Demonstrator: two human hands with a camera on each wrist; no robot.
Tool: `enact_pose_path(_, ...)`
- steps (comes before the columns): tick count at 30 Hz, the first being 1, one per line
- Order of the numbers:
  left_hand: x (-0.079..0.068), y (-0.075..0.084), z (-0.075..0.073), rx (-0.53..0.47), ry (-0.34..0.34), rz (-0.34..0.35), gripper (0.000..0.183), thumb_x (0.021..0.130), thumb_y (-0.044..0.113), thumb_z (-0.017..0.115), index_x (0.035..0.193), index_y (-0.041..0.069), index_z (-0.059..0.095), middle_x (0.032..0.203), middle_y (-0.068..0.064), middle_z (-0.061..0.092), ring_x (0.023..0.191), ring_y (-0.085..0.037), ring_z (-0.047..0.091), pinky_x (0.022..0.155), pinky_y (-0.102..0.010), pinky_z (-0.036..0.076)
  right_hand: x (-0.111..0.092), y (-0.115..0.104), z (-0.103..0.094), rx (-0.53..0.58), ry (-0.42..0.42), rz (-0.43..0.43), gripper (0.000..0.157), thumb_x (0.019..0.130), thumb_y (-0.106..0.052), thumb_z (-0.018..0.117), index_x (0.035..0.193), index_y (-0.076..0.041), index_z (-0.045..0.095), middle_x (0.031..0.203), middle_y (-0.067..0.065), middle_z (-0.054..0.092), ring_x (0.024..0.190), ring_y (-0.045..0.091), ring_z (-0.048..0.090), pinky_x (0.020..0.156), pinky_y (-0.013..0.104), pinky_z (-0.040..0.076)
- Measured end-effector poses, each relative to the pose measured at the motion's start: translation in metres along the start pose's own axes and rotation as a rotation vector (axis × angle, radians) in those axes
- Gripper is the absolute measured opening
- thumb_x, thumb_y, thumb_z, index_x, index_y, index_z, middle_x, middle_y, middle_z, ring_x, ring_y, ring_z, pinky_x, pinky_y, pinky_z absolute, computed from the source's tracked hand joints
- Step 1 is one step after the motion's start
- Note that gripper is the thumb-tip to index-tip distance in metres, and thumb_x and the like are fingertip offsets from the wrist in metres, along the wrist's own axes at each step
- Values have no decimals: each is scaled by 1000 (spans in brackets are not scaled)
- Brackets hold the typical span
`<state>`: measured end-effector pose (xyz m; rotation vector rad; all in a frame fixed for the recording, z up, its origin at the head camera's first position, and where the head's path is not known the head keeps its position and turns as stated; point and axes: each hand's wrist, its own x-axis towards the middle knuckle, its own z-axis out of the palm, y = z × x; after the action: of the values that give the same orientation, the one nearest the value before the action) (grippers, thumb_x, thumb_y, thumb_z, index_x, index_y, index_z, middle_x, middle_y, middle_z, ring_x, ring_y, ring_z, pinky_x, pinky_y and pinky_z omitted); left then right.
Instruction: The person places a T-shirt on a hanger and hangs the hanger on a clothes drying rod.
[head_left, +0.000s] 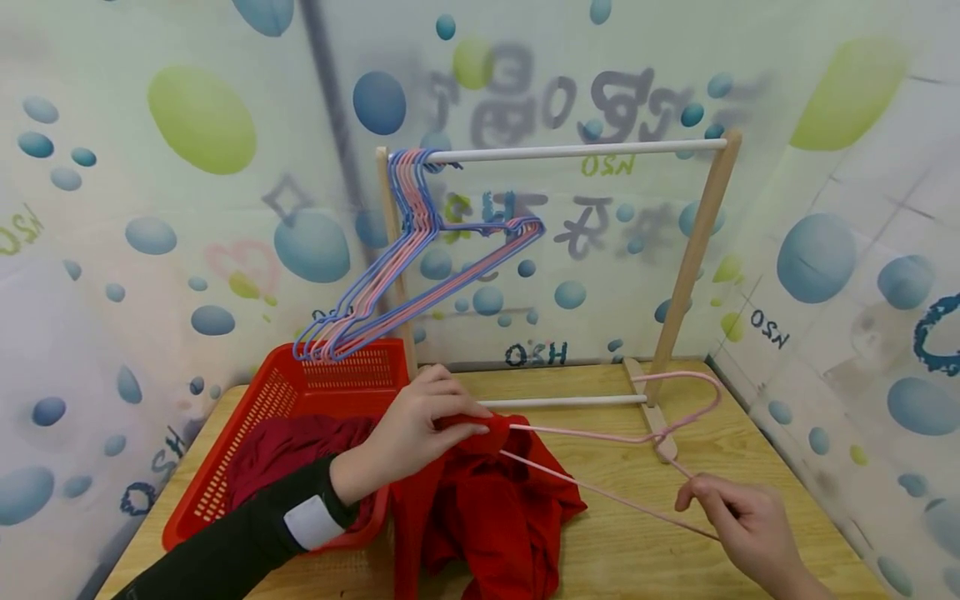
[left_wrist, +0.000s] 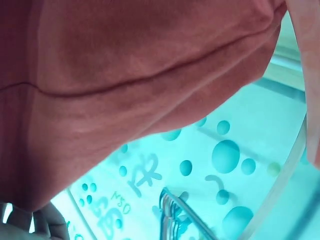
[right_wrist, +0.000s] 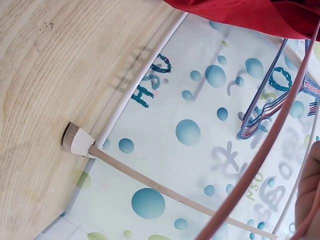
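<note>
Red cloth hangs in folds from my left hand, whose thumb and fingers pinch its upper edge beside the basket. One end of a pink hanger goes into the cloth right at those fingertips. My right hand grips the hanger near its other shoulder, with the hook pointing away toward the rack. In the left wrist view the cloth fills the upper part, and fingers show at its lower corner. The right wrist view has the hanger's pink bar passing close in front of part of the right hand.
A red plastic basket at the left holds a dark red garment. Behind it stands a wooden rack with a white rail; several blue and pink hangers hang at its left end. A patterned curtain surrounds the wooden table.
</note>
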<state>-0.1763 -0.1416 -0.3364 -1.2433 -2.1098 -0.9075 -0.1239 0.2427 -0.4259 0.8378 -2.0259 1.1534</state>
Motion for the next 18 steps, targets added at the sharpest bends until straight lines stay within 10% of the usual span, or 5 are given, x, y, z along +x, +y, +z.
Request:
enact_pose_path(8, -1, 6, 7, 94, -46, 102, 7, 83, 17, 75, 87, 12, 75, 83, 8, 65, 81, -8, 47, 71, -22, 39, 3, -6, 0, -30, 5, -28, 42, 83, 23, 52, 77, -17, 66, 55, -17, 38, 42, -7, 21, 42, 8, 23)
enact_pose_path(18, -5, 5, 16, -8, -126, 30, 11, 91, 22, 66, 94, 12, 72, 90, 9, 66, 82, -3, 53, 70, -15, 43, 7, -11, 0, -51, 11, -20, 41, 81, 22, 55, 76, -17, 66, 55, -19, 37, 41, -7, 21, 40, 7, 21)
